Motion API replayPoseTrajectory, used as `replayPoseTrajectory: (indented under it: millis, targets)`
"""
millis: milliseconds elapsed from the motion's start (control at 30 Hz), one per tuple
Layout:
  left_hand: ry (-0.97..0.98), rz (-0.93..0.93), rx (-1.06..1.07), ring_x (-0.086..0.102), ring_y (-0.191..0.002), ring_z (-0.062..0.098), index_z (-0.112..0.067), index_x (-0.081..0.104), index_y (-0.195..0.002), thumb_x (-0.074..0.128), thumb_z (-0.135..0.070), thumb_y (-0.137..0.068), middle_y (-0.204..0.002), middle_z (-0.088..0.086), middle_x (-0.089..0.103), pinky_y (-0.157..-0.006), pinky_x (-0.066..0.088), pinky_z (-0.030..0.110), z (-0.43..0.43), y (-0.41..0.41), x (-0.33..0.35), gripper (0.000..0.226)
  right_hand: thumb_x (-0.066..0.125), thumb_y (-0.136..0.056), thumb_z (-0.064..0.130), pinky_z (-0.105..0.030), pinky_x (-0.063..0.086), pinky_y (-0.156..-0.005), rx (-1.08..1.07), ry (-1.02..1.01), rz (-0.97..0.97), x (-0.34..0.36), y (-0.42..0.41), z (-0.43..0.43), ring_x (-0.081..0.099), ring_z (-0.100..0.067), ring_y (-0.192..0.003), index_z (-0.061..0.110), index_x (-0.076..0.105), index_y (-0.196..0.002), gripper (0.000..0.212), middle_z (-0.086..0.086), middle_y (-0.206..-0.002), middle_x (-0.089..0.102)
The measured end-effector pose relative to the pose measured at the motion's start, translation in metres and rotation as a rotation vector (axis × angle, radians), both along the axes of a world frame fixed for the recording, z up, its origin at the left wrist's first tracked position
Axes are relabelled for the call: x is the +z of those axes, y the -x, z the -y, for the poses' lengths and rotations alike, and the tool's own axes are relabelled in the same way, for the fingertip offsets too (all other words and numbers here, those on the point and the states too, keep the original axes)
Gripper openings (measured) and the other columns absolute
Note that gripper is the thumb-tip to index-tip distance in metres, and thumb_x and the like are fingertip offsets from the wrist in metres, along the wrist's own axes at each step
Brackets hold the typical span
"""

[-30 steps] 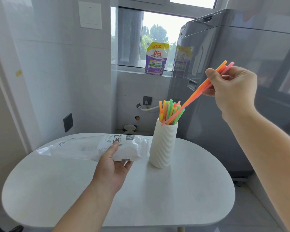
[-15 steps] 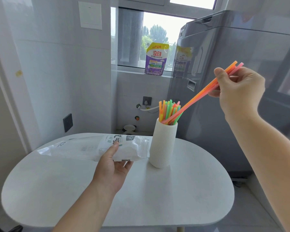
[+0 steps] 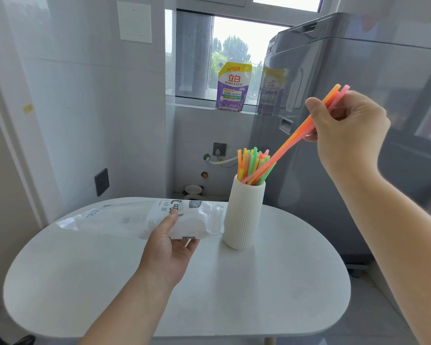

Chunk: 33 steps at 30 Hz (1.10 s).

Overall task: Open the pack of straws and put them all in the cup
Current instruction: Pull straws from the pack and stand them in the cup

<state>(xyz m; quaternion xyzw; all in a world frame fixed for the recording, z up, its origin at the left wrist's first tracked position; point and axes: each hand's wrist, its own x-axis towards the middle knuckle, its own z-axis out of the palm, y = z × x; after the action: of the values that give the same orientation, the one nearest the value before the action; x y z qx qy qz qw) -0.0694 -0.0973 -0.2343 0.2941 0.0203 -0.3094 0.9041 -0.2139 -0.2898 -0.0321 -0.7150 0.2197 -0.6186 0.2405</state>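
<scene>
A white ribbed cup (image 3: pixel 244 215) stands upright on the white table (image 3: pixel 209 290) and holds several orange, green, yellow and pink straws (image 3: pixel 253 163). My right hand (image 3: pixel 346 130) is up and to the right of the cup, pinching a few orange and pink straws (image 3: pixel 291 139) near their upper ends. These slant down to the left and their lower tips sit inside the cup's mouth. My left hand (image 3: pixel 169 247) grips the clear and white straw pack (image 3: pixel 144 219), which lies flat just left of the cup and looks flattened.
A large grey appliance (image 3: pixel 358 83) stands close behind and right of the table. A purple and yellow pouch (image 3: pixel 232 87) sits on the window sill. A tiled wall with a dark socket (image 3: pixel 101 181) is at the left. The table's rounded edge runs near me.
My right hand drifted right and up half a second ago, then came back left and lower; the held straws' tips stay in the cup. The left hand and pack have not moved.
</scene>
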Motion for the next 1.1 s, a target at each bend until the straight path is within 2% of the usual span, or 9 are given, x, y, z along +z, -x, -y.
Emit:
replayPoseTrajectory:
  millis: [300,400,567,633,733,867,1100]
  targets:
    - [0.005,0.0,0.01,0.078,-0.075,0.021,-0.02,0.07,-0.114,0.073,-0.015,-0.09,-0.091,0.004,0.081,-0.08,0.063,0.045,-0.001,0.0,0.0,0.024,0.07,-0.089,0.039,-0.021,0.056,-0.052,-0.02,0.036,0.021,-0.005,0.0,-0.003,0.07,-0.01,-0.055,0.01,0.059,-0.07,0.037,-0.005,-0.065,0.066]
    - [0.006,0.002,0.015,0.078,-0.075,0.02,-0.02,0.07,-0.115,0.073,-0.015,-0.09,-0.091,0.004,0.081,-0.083,0.063,0.044,-0.001,0.0,0.0,0.025,0.071,-0.089,0.04,-0.016,0.052,-0.049,-0.017,0.041,0.042,-0.006,0.0,-0.003,0.07,-0.011,-0.055,0.02,0.055,-0.065,0.035,0.0,-0.062,0.063]
    - [0.006,-0.002,0.01,0.078,-0.075,0.02,-0.02,0.07,-0.116,0.073,-0.015,-0.09,-0.091,0.004,0.081,-0.081,0.063,0.043,0.0,-0.001,0.0,0.026,0.07,-0.089,0.041,-0.009,0.044,-0.045,-0.035,0.057,0.078,-0.01,0.004,-0.003,0.071,-0.017,-0.056,0.027,0.05,-0.062,0.037,-0.003,-0.062,0.063]
    - [0.006,-0.008,0.007,0.078,-0.075,0.021,-0.02,0.07,-0.115,0.073,-0.014,-0.09,-0.091,0.004,0.081,-0.075,0.065,0.044,0.0,-0.001,-0.001,0.026,0.07,-0.089,0.044,-0.013,0.047,-0.045,-0.048,0.073,0.085,-0.011,0.005,-0.003,0.07,-0.016,-0.055,0.028,0.05,-0.062,0.037,-0.002,-0.063,0.063]
    - [0.007,-0.016,0.002,0.079,-0.077,0.022,-0.019,0.07,-0.115,0.074,-0.014,-0.089,-0.092,0.005,0.081,-0.07,0.065,0.043,0.0,-0.002,-0.002,0.026,0.069,-0.088,0.045,-0.031,0.059,-0.053,-0.065,0.107,0.083,-0.013,0.004,-0.005,0.069,-0.015,-0.055,0.029,0.05,-0.062,0.036,0.005,-0.062,0.061]
    - [0.004,-0.016,-0.01,0.079,-0.077,0.023,-0.018,0.071,-0.113,0.073,-0.015,-0.09,-0.091,0.006,0.081,-0.067,0.065,0.042,0.001,-0.002,-0.003,0.024,0.068,-0.089,0.045,-0.049,0.058,-0.061,-0.063,0.149,0.073,-0.018,0.0,-0.004,0.067,-0.031,-0.064,0.014,0.055,-0.069,0.039,0.001,-0.063,0.059]
    - [0.004,-0.015,-0.009,0.079,-0.077,0.022,-0.018,0.07,-0.117,0.074,-0.015,-0.09,-0.092,0.006,0.081,-0.065,0.064,0.041,0.0,-0.003,-0.003,0.027,0.067,-0.091,0.042,-0.053,0.054,-0.059,-0.106,0.189,0.056,-0.022,0.0,-0.006,0.063,-0.035,-0.062,0.011,0.053,-0.07,0.04,-0.007,-0.066,0.06]
